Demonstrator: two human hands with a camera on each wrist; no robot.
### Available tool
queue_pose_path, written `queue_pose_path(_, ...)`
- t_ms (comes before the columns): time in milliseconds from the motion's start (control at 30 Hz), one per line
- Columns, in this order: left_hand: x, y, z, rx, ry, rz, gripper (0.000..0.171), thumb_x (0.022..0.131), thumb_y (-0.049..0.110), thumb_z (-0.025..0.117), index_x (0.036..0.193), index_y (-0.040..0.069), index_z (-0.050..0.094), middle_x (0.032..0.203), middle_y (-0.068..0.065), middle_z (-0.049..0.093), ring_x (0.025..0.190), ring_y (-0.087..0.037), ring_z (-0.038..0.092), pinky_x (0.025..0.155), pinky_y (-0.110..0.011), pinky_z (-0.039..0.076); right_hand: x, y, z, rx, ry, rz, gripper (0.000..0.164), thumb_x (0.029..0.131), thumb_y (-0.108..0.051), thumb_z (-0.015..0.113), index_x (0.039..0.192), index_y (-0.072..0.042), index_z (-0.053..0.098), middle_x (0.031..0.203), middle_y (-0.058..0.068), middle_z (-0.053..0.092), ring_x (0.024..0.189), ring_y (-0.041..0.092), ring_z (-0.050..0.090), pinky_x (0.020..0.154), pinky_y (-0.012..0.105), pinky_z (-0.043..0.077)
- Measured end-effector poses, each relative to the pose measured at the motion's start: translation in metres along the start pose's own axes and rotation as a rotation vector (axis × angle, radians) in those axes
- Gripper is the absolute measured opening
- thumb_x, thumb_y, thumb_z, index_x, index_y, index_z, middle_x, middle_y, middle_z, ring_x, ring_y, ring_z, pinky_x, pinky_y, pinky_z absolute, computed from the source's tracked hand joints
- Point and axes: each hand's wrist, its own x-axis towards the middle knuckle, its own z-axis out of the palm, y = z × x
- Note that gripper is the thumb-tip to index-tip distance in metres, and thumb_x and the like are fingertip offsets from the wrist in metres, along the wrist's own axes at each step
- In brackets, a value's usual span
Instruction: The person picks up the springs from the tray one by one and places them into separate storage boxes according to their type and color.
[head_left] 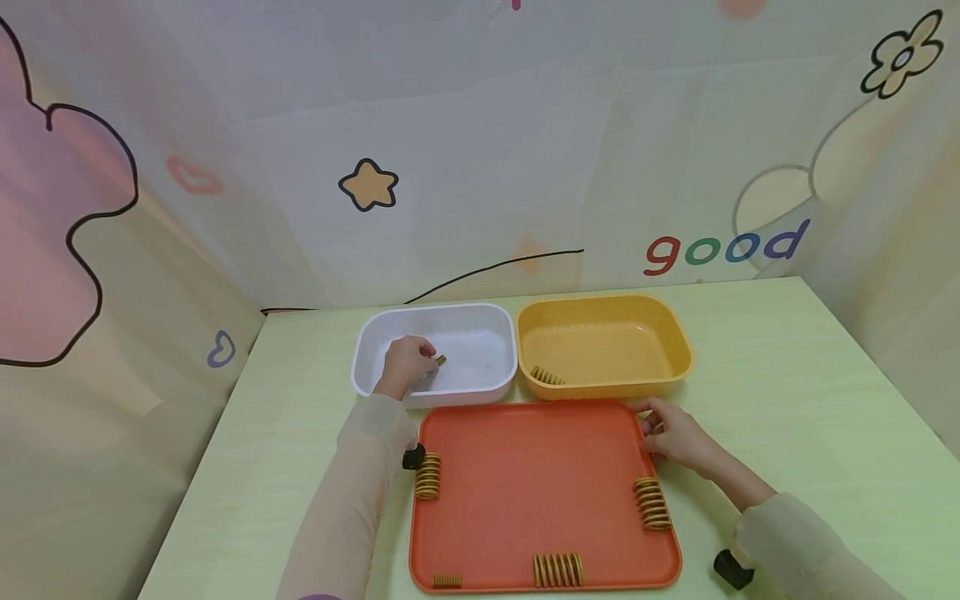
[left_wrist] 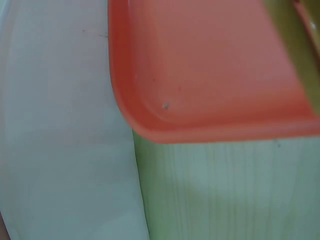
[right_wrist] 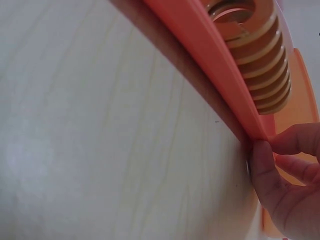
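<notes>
In the head view, my left hand (head_left: pixel 407 363) reaches into the white tub (head_left: pixel 480 393) and pinches a small gold spring (head_left: pixel 441 360) at its fingertips. My right hand (head_left: pixel 678 435) holds the upper right edge of the red tray (head_left: pixel 540 483); the right wrist view shows thumb and finger (right_wrist: pixel 295 142) pinching its rim. Larger gold springs lie along the tray's sides: one at the left (head_left: pixel 427 477), one at the right (head_left: pixel 652 504), one at the near edge (head_left: pixel 558 571). A smaller spring (head_left: pixel 447 581) lies in the near left corner.
To the right of the white tub stands a yellow tub (head_left: pixel 667 367) with a gold spring (head_left: pixel 546 376) in its near left corner. Both tubs sit just behind the tray on a pale green table (head_left: pixel 795 392). A printed cloth (head_left: pixel 480 167) hangs behind.
</notes>
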Motion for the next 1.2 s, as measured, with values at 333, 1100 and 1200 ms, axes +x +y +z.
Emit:
queue_pose_path(333, -0.005, 0.000, -0.008, 0.030, 0.016, 0.082, 0.019, 0.076, 0.012, 0.063, 0.093, 0.006, 0.067, 0.086, -0.006, 0.067, 0.082, -0.019, 0.058, 0.075, -0.031, 0.045, 0.000, -0.001, 0.000, 0.006, 0.003, 0.007, 0.049, 0.072, 0.008, 0.054, 0.119, 0.009, 0.040, 0.085, 0.014, 0.048, 0.066, 0.016, 0.048, 0.051, 0.029, 0.047)
queue_pose_path(1100, -0.033, -0.011, -0.030, -0.047, 0.063, 0.238, 0.016, 0.074, 0.009, 0.063, 0.088, 0.005, 0.068, 0.079, -0.007, 0.065, 0.077, -0.020, 0.060, 0.068, -0.027, 0.043, -0.002, -0.002, 0.002, -0.003, 0.016, -0.001, 0.049, 0.074, 0.008, 0.053, 0.121, 0.010, 0.040, 0.087, 0.017, 0.049, 0.068, 0.017, 0.048, 0.052, 0.030, 0.047)
queue_pose_path(1200, -0.036, -0.011, -0.031, -0.060, 0.059, 0.236, 0.018, 0.074, 0.010, 0.064, 0.090, 0.004, 0.068, 0.081, -0.008, 0.066, 0.077, -0.021, 0.061, 0.068, -0.028, 0.044, -0.002, -0.002, 0.002, 0.001, 0.012, -0.001, 0.050, 0.074, 0.007, 0.054, 0.122, 0.009, 0.039, 0.087, 0.017, 0.049, 0.068, 0.017, 0.048, 0.052, 0.030, 0.048)
